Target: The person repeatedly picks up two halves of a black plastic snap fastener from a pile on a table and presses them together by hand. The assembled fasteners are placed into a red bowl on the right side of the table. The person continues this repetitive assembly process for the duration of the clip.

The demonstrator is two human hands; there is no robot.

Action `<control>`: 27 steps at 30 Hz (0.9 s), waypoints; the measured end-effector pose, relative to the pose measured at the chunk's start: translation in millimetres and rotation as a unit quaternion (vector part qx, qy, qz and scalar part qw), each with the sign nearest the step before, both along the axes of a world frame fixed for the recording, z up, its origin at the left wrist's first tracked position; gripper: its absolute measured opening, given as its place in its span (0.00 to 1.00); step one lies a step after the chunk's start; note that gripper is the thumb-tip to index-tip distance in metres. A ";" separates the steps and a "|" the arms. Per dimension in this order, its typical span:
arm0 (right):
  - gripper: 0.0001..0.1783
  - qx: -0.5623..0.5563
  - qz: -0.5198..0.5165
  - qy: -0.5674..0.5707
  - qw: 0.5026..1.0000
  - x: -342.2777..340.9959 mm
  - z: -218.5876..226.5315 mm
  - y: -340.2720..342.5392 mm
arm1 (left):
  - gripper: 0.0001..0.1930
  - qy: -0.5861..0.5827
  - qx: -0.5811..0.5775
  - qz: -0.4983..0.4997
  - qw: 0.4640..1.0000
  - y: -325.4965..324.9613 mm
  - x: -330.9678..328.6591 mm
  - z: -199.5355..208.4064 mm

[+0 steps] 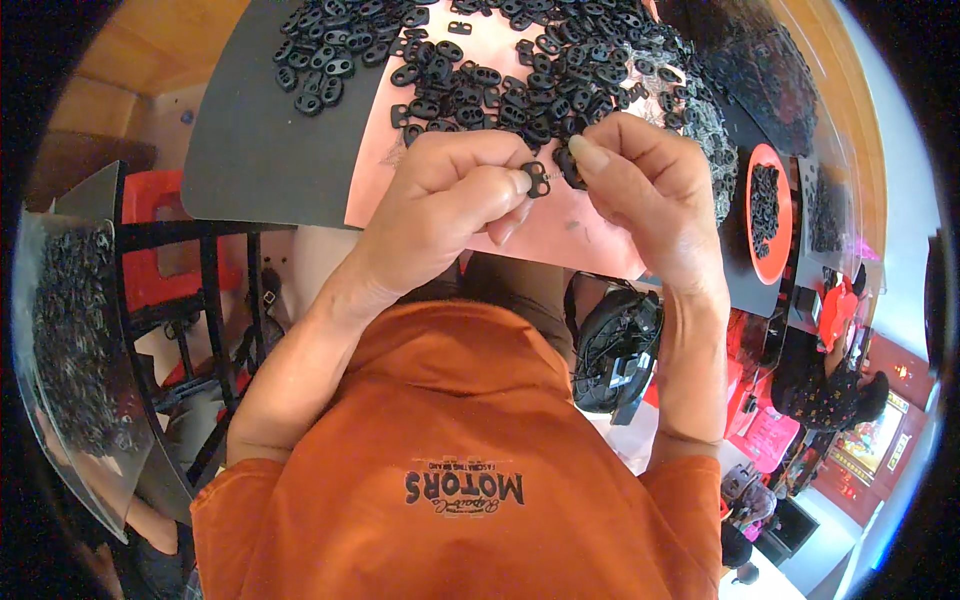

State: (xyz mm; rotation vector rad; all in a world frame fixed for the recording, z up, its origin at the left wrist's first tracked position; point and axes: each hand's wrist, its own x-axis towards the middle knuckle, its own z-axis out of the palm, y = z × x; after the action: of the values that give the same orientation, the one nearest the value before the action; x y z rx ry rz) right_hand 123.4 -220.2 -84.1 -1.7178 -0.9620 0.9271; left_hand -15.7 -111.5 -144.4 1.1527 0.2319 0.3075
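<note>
My left hand pinches a small flat black two-holed cord lock piece between thumb and fingers. Close beside it, my right hand has a second black cord lock part between thumb and forefinger, partly hidden by the fingers. What looks like a thin metal spring shows in the narrow gap between the two parts. Both hands are over the near edge of a pink sheet. Just beyond them lies a loose heap of black cord lock parts.
More oval black cord locks lie on the dark tabletop at the far left. Silvery springs are piled right of the heap. A red oval dish holds small black pieces. A clear bin of black parts stands at the left.
</note>
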 end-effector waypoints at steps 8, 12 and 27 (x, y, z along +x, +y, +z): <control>0.11 0.012 0.022 -0.056 0.998 -1.6 -5.7 2.1 | 0.11 0.006 0.017 -0.011 1.000 0.6 -0.4 2.7; 0.12 0.023 0.025 -0.070 0.997 -2.6 -9.4 2.9 | 0.11 -0.003 0.029 -0.004 1.000 -0.7 0.0 -1.0; 0.13 -0.002 0.050 -0.095 0.994 -3.3 -7.2 5.2 | 0.11 -0.009 0.024 -0.019 0.999 0.6 -2.1 -0.3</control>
State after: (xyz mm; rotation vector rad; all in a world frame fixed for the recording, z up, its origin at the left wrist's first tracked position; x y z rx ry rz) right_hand 120.1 -214.9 -91.3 -1.7990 -1.1806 0.8408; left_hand -17.7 -110.9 -144.7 1.1997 0.1871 0.2923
